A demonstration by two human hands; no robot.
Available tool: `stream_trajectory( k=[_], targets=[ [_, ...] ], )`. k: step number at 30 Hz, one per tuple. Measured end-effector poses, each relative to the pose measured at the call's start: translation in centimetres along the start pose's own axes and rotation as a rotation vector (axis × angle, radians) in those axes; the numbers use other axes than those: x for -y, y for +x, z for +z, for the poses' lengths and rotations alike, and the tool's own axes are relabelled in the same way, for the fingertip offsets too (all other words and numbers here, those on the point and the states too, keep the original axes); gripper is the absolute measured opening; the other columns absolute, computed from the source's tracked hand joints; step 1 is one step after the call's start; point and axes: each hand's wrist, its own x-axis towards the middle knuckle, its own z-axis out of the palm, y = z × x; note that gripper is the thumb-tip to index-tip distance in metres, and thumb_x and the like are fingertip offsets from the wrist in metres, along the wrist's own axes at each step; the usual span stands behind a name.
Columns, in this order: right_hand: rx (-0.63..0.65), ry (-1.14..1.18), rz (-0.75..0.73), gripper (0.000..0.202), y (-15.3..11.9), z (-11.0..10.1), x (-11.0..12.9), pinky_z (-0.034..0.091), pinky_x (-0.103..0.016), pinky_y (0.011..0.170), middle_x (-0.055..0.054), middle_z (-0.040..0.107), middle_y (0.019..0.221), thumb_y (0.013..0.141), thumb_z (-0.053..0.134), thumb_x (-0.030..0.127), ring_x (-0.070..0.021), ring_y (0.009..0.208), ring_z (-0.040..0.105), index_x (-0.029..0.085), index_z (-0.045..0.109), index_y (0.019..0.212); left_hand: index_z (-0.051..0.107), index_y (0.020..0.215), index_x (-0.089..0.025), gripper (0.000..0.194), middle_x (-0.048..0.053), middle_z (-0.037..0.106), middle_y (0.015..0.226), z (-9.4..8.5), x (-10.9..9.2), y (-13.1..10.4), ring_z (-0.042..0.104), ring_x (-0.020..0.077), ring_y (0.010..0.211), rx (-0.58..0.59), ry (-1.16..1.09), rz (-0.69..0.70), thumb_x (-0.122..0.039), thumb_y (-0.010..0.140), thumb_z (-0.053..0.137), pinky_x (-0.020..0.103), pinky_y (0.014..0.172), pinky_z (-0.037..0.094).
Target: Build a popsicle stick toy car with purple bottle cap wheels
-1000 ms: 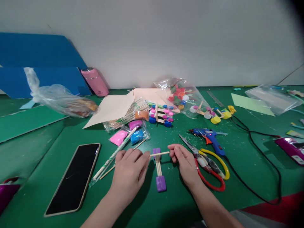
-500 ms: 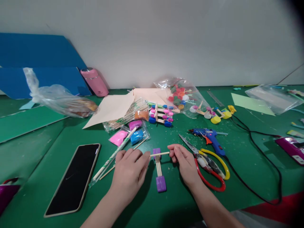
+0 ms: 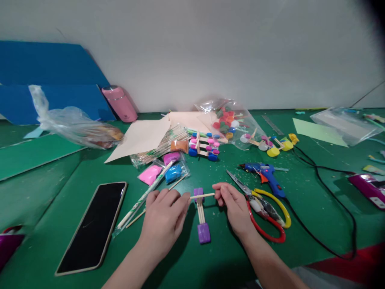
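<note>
Between my two hands a short, thin wooden stick [image 3: 202, 196] is held level. My left hand [image 3: 165, 214] pinches its left end, and my right hand [image 3: 231, 204] has its fingers closed at the right end. Behind the stick, on the green table, lies a small piece made of thin sticks [image 3: 201, 212] side by side, with a purple block [image 3: 203, 233] at the near end and another purple block at the far end. The stick crosses in front of the far block. Whether the stick touches this piece, I cannot tell.
Scissors [image 3: 270, 206] and a blue glue gun [image 3: 266, 172] lie to the right, its black cord curving across the table. A phone [image 3: 92, 226] is at the left. Clay packets [image 3: 150, 174], wrapped sticks, small wheeled models [image 3: 204, 146] and a bag of caps [image 3: 228, 120] sit farther back.
</note>
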Motion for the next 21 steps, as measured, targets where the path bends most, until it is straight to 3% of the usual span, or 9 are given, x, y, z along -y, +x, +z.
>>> stream_trajectory(
  k=[21],
  targets=[
    [0.005, 0.003, -0.002, 0.024, -0.02, -0.02, -0.07, 0.035, -0.022, 0.054, 0.002, 0.052, 0.068, 0.088, 0.043, 0.035, -0.0081, 0.056, 0.044, 0.019, 0.062, 0.088, 0.063, 0.088, -0.018, 0.022, 0.003, 0.058, 0.067, -0.04, 0.02, 0.04, 0.049, 0.0174, 0.062, -0.012, 0.004, 0.011, -0.016, 0.085, 0.042, 0.032, 0.061, 0.028]
  ],
)
